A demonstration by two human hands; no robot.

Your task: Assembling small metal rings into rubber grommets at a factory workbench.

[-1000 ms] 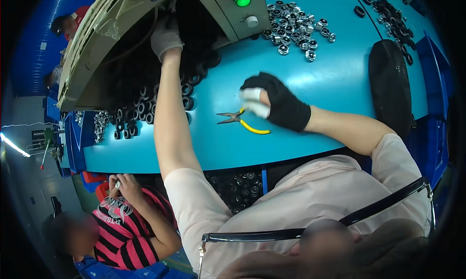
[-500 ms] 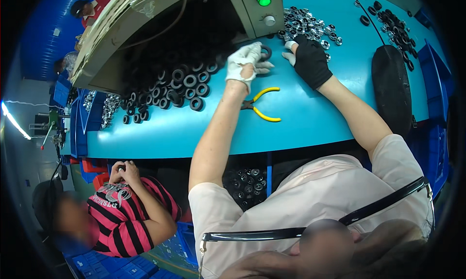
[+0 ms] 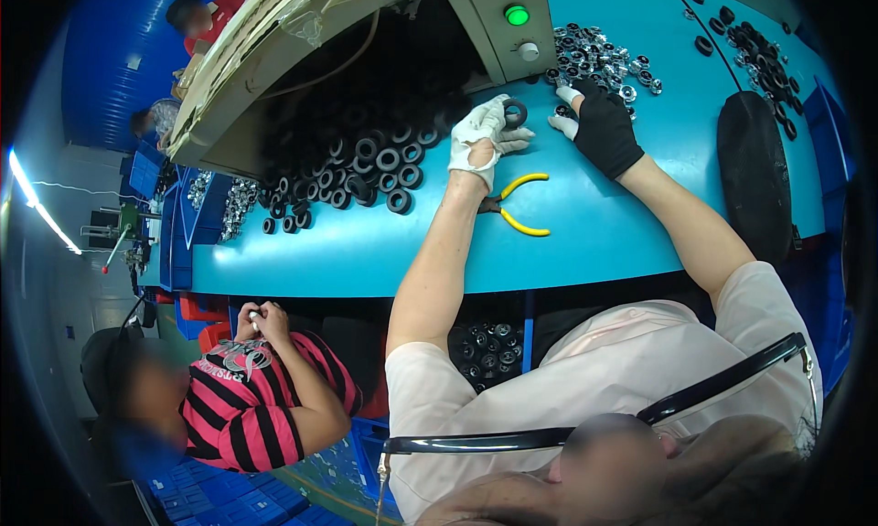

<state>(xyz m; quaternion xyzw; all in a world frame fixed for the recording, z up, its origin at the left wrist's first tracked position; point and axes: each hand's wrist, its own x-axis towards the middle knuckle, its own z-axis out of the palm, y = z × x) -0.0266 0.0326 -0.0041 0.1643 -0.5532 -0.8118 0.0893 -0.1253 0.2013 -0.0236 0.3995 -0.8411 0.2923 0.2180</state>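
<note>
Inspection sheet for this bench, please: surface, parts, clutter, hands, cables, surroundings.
Surface: blue tabletop, shiny, with a dark seam at upper right.
Parts: heap of black rings at left, partly under the machine housing; pile of silver hubs beside its panel.
Clutter: yellow-handled pliers, handles spread, nose hidden behind the left forearm; long black padded object at right.
Hands: left hand, white glove, holds one black ring; right hand, black glove, at the hub pile's near edge, grip unclear.
Cables: one thin cable across the housing's dark opening.
Surroundings: green light lit; co-worker in striped shirt at left.
</note>
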